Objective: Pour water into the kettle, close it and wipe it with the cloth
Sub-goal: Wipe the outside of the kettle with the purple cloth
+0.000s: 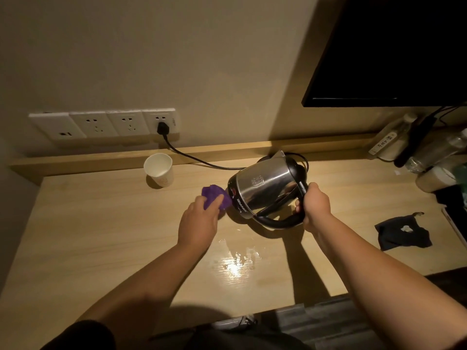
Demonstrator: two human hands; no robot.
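A steel kettle (pixel 265 186) with a black lid and handle is tipped on its side above the wooden desk (pixel 126 243), lid shut, spout toward the wall. My right hand (pixel 316 207) grips its black handle. My left hand (pixel 199 221) holds a purple cloth (pixel 214 195) against the kettle's bottom rim. A white paper cup (pixel 159 170) stands upright to the left near the wall ledge.
A black plug (pixel 162 128) sits in the wall sockets, its cord running behind the kettle. A wet patch (pixel 237 258) shines on the desk in front of me. A dark pouch (pixel 401 233) lies at right. Bottles (pixel 434 150) crowd the right corner under a dark screen (pixel 394 51).
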